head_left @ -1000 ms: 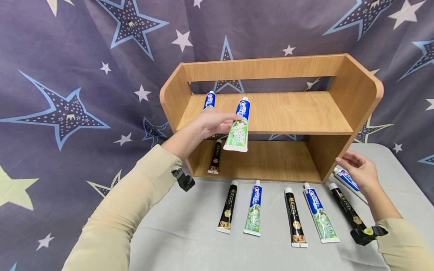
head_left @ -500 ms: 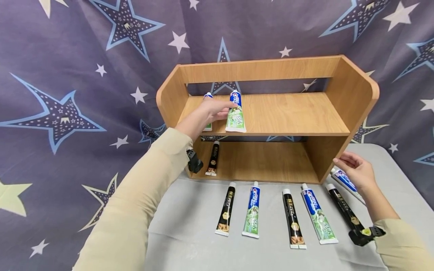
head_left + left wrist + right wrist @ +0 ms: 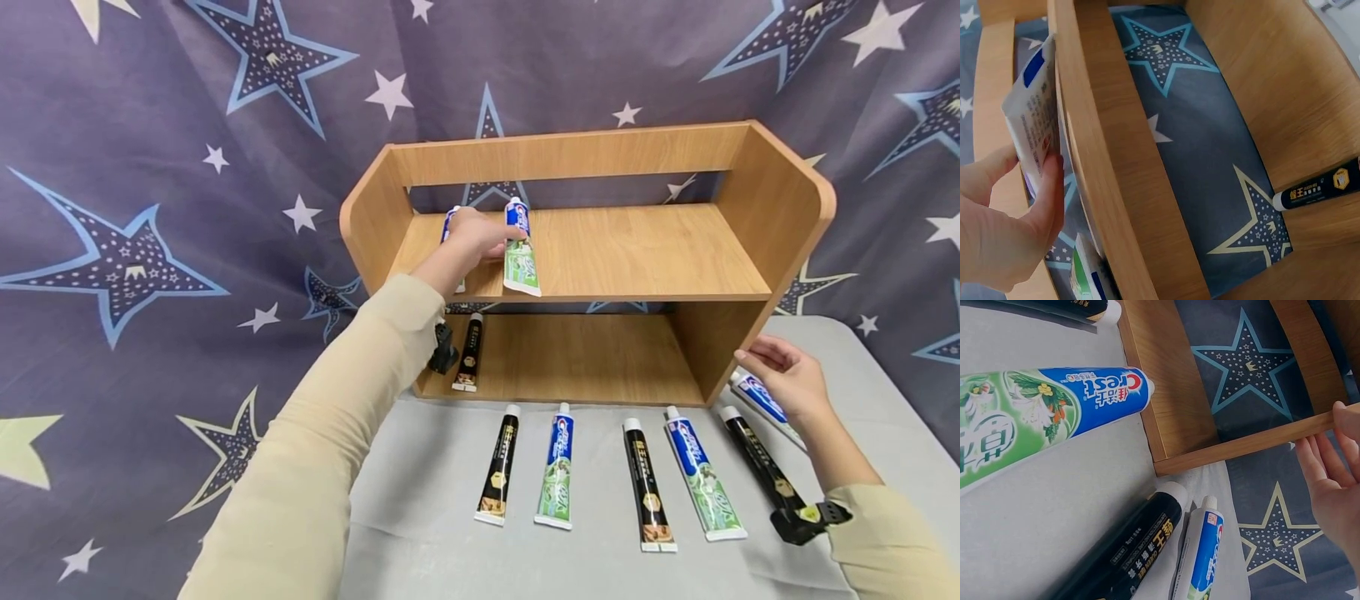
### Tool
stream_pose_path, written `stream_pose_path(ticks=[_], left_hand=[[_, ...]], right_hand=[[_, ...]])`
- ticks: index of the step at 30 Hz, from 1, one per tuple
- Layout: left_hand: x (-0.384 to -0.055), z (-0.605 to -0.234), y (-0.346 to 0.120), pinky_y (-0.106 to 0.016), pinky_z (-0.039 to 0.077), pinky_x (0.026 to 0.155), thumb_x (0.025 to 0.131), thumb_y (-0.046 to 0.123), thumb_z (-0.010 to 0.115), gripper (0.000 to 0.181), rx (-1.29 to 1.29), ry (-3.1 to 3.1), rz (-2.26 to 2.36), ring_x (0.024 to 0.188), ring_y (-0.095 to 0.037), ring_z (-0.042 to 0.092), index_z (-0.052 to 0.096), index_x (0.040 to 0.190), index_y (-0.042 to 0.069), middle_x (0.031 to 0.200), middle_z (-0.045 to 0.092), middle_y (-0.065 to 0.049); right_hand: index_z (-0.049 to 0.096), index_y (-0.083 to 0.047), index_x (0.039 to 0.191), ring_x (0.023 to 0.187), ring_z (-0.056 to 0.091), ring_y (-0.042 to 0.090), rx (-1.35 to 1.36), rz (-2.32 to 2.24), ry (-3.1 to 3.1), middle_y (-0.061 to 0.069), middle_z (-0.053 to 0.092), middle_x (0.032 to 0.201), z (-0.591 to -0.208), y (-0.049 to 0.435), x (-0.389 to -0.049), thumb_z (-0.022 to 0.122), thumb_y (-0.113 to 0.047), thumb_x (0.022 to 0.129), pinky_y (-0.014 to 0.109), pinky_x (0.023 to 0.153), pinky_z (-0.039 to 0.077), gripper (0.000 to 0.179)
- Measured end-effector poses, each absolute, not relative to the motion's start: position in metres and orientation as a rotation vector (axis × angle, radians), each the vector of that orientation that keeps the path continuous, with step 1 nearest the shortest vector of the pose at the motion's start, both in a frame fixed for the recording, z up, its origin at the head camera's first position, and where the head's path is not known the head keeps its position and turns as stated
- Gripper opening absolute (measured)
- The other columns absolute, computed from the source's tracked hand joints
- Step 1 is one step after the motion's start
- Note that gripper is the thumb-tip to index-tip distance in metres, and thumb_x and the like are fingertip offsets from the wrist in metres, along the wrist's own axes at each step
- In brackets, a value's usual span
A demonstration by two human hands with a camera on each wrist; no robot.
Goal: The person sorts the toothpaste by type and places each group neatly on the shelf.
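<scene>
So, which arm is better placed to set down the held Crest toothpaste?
Left, probably: the left grip pinches that Crest toothpaste at the upper shelf; the right grip holds the side panel.

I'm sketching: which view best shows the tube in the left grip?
The head view: the tube shows its colourful front, mostly uncovered. The left wrist view shows its pale printed back; the right wrist view misses it.

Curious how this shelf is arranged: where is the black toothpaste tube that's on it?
In the head view, the black tube lies at the left end of the lower shelf, below the left hand.
</scene>
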State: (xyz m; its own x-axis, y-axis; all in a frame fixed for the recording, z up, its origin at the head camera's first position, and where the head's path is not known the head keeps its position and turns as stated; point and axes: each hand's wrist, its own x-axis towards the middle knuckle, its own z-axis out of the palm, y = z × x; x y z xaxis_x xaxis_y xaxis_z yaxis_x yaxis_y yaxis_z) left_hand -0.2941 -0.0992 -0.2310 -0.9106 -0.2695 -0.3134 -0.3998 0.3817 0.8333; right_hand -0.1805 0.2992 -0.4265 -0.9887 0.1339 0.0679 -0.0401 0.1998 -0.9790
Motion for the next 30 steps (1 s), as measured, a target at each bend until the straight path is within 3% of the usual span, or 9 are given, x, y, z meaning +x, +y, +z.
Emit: stream_pose_path(ticks=[4, 8, 13, 15, 18, 20, 23, 26, 30], left_hand=[[-0.292, -0.233, -0.099, -0.015, 0.057, 0.071, 0.077, 0.027, 0.081, 0.062, -0.546, 2.675, 1.433, 0.098, -0.013, 0.066, 0.052, 0.126, 0.003, 0.125, 0.057, -0.01], [-0.286, -0.233, -0.1, -0.026, 0.054, 0.085, 0.079, 0.035, 0.079, 0.049, -0.351, 2.891, 1.189, 0.102, -0.02, 0.058, 0.064, 0.111, 0.001, 0.116, 0.063, -0.012], [-0.283, -0.231, -0.102, -0.034, 0.041, 0.111, 0.081, 0.034, 0.077, 0.037, -0.137, 3.073, 1.012, 0.114, -0.026, 0.056, 0.074, 0.099, 0.003, 0.109, 0.071, -0.011], [-0.283, -0.231, -0.102, -0.034, 0.035, 0.115, 0.081, 0.034, 0.077, 0.035, -0.112, 3.092, 0.988, 0.117, -0.026, 0.054, 0.074, 0.098, 0.003, 0.108, 0.072, -0.01], [-0.282, -0.231, -0.101, -0.029, 0.044, 0.106, 0.083, 0.034, 0.075, 0.034, -0.124, 3.081, 0.977, 0.11, -0.022, 0.057, 0.074, 0.1, 0.004, 0.107, 0.072, -0.009], [-0.281, -0.232, -0.1, -0.024, 0.053, 0.086, 0.084, 0.033, 0.074, 0.033, -0.143, 3.057, 0.987, 0.096, -0.018, 0.061, 0.074, 0.101, 0.005, 0.105, 0.072, -0.009], [-0.28, -0.232, -0.1, -0.018, 0.05, 0.061, 0.085, 0.033, 0.073, 0.032, -0.164, 3.03, 1.009, 0.081, -0.013, 0.06, 0.073, 0.102, 0.005, 0.105, 0.072, -0.009], [-0.279, -0.233, -0.102, -0.02, 0.05, 0.066, 0.086, 0.032, 0.072, 0.031, -0.15, 3.041, 1.002, 0.086, -0.015, 0.06, 0.073, 0.101, 0.005, 0.107, 0.072, -0.009], [-0.277, -0.234, -0.109, -0.03, 0.052, 0.092, 0.086, 0.032, 0.072, 0.03, -0.109, 3.084, 0.965, 0.108, -0.022, 0.06, 0.074, 0.103, 0.006, 0.112, 0.071, -0.009]], right_hand=[[0.06, -0.034, 0.096, 0.075, 0.06, -0.015, -0.09, 1.908, -2.322, -0.033, 0.064, 0.083, -0.426, 0.299, -0.181, 0.069, -0.014, 0.089, 0.001, 0.067, 0.049, 0.023], [0.06, -0.034, 0.096, 0.075, 0.06, -0.015, -0.086, 1.913, -2.315, -0.033, 0.064, 0.083, -0.426, 0.299, -0.18, 0.069, -0.013, 0.089, 0.001, 0.067, 0.049, 0.023], [0.06, -0.034, 0.096, 0.075, 0.06, -0.015, -0.093, 1.9, -2.328, -0.033, 0.064, 0.083, -0.425, 0.299, -0.18, 0.069, -0.015, 0.089, 0.001, 0.066, 0.049, 0.023], [0.06, -0.034, 0.096, 0.075, 0.06, -0.015, -0.093, 1.899, -2.328, -0.033, 0.064, 0.083, -0.425, 0.299, -0.18, 0.069, -0.014, 0.089, 0.001, 0.067, 0.049, 0.023], [0.06, -0.034, 0.097, 0.075, 0.06, -0.015, -0.094, 1.893, -2.332, -0.033, 0.064, 0.083, -0.426, 0.3, -0.18, 0.069, -0.014, 0.089, 0.001, 0.067, 0.049, 0.023], [0.059, -0.034, 0.097, 0.075, 0.06, -0.016, -0.1, 1.879, -2.342, -0.034, 0.063, 0.083, -0.426, 0.3, -0.18, 0.069, -0.015, 0.089, 0.0, 0.067, 0.048, 0.023], [0.059, -0.034, 0.097, 0.075, 0.059, -0.016, -0.109, 1.862, -2.357, -0.034, 0.063, 0.083, -0.426, 0.3, -0.181, 0.069, -0.015, 0.089, 0.0, 0.066, 0.048, 0.023], [0.059, -0.034, 0.097, 0.075, 0.059, -0.016, -0.113, 1.859, -2.365, -0.035, 0.063, 0.083, -0.426, 0.3, -0.181, 0.069, -0.016, 0.089, 0.0, 0.066, 0.048, 0.023], [0.059, -0.035, 0.097, 0.075, 0.059, -0.017, -0.112, 1.848, -2.375, -0.035, 0.062, 0.083, -0.427, 0.299, -0.181, 0.069, -0.016, 0.089, 0.001, 0.066, 0.048, 0.023]])
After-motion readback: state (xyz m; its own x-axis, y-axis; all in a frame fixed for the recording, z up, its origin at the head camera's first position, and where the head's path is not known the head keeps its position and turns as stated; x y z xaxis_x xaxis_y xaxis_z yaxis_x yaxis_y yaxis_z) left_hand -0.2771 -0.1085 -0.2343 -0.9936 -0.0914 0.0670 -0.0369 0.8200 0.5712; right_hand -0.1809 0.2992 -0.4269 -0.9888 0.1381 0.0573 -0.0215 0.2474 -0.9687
